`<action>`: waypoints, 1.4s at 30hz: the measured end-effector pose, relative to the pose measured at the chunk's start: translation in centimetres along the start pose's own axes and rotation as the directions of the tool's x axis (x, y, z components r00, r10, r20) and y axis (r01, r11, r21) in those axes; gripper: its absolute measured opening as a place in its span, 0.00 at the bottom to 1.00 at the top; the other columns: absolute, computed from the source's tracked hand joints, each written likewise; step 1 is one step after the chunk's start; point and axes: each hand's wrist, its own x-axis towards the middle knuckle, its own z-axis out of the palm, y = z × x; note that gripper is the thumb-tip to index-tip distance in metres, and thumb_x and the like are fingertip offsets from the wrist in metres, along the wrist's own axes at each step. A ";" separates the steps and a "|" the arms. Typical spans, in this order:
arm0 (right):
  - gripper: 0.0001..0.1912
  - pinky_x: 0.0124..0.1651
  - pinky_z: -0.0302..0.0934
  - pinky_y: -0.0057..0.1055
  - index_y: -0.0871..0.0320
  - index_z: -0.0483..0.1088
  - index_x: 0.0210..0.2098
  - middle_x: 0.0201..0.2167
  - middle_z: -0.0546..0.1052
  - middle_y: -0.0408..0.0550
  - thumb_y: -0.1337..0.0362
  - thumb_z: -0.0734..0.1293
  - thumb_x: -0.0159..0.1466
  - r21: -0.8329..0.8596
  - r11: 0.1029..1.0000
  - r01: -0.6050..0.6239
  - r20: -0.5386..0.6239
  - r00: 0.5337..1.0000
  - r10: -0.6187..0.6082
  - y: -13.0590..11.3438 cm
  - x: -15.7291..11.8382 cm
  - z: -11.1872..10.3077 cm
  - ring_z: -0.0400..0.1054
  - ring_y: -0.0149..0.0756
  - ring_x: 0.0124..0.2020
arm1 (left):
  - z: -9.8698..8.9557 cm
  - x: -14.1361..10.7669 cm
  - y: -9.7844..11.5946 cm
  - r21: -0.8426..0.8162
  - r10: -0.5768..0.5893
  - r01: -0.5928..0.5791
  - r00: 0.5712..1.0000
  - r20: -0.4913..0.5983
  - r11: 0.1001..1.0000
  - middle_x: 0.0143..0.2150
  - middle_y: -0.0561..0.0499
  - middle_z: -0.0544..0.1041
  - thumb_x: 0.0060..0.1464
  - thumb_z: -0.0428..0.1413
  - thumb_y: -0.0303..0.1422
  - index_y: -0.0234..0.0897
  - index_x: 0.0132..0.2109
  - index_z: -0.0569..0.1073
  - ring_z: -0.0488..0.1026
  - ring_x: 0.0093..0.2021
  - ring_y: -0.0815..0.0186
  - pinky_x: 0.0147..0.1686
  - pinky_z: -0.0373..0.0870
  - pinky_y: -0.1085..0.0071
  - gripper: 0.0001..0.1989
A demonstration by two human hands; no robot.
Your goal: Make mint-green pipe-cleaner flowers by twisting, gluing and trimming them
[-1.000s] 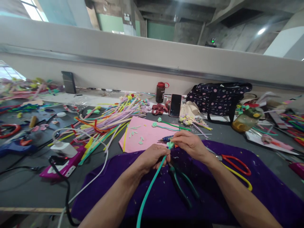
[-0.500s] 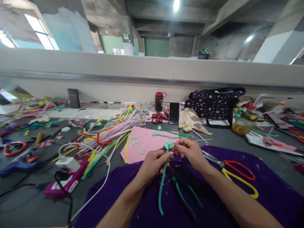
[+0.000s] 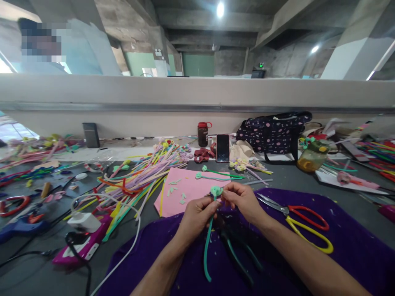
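My left hand (image 3: 197,213) pinches the stem of a mint-green pipe-cleaner flower (image 3: 216,191), just below its fluffy head. The green stem (image 3: 207,250) hangs down toward me, bent at its lower end. My right hand (image 3: 240,199) is closed, its fingertips pinching at the right side of the flower head; the exact spot is partly hidden. Under my hands, pliers with dark green handles (image 3: 236,257) lie on the purple cloth (image 3: 148,250), jaws hidden. Right of my right hand lie scissors with red and yellow handles (image 3: 288,211).
Behind my hands, a pink sheet (image 3: 173,201) bears green snippets and two green flower stems (image 3: 216,176). Pipe cleaners (image 3: 148,168) pile at left, near a pink power strip (image 3: 83,246) with cables. Farther back stand a phone (image 3: 222,148), a bottle (image 3: 203,135) and a bag (image 3: 274,135).
The view has shifted slightly. My right fingers have moved a little at the flower head, while my left hand keeps its pinch on the stem. A person now appears beyond the partition at upper left.
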 end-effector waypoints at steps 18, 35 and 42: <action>0.06 0.21 0.53 0.21 0.60 0.66 0.23 0.18 0.67 0.39 0.67 0.61 0.56 -0.092 0.994 0.059 -0.009 0.998 -0.060 0.5 0.2 -0.3 0.59 0.25 0.18 | -0.2 0.0 -0.5 0.122 0.063 -0.068 0.997 0.043 0.990 0.16 0.57 0.60 0.51 0.49 0.43 0.33 0.22 0.66 0.54 0.17 0.74 0.19 0.49 0.76 0.19; 0.16 0.21 0.52 0.23 0.62 0.69 0.21 0.14 0.66 0.40 0.59 0.61 0.60 -0.176 0.982 0.070 -0.045 0.996 -0.079 0.3 0.2 -0.8 0.58 0.25 0.16 | -0.2 0.1 -0.4 -0.035 -0.013 0.015 0.999 0.041 0.999 0.18 0.55 0.65 0.49 0.52 0.43 0.31 0.26 0.72 0.56 0.15 0.76 0.16 0.49 0.77 0.17; 0.22 0.16 0.48 0.23 0.63 0.69 0.21 0.12 0.64 0.41 0.53 0.58 0.61 -0.098 0.995 -0.029 -0.013 1.000 0.028 0.7 -0.1 -0.4 0.56 0.25 0.12 | -1.2 0.3 -0.5 -0.437 -0.106 0.087 0.994 -0.018 0.895 0.22 0.53 0.68 0.46 0.55 0.42 0.31 0.31 0.74 0.57 0.16 0.78 0.13 0.46 0.79 0.16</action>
